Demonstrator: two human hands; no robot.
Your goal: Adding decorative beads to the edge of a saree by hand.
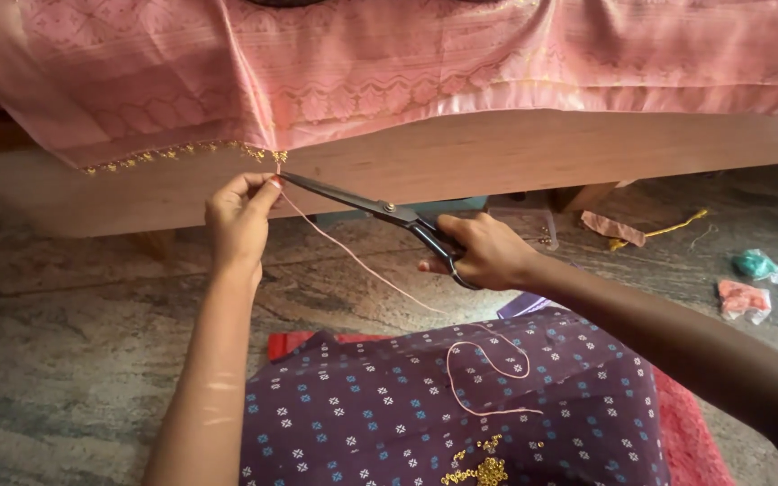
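Observation:
My left hand point(239, 216) pinches a pink thread point(362, 263) just below the beaded gold edge point(177, 152) of a pink patterned cloth point(389, 63). That cloth hangs over a wooden bench edge. My right hand point(486, 252) grips the handles of black scissors point(366, 209). Their blades point left, and the tips reach the thread at my left fingertips. From there the thread trails down and right, ending in loops on the purple dotted fabric point(389, 405) over my lap.
A small pile of gold beads point(479, 468) lies on the purple fabric. On the stone floor at the right lie a pink scrap point(612, 227), gold cord point(668, 229), and small teal point(755, 265) and orange point(744, 299) packets. Red fabric point(691, 432) sits beneath my lap.

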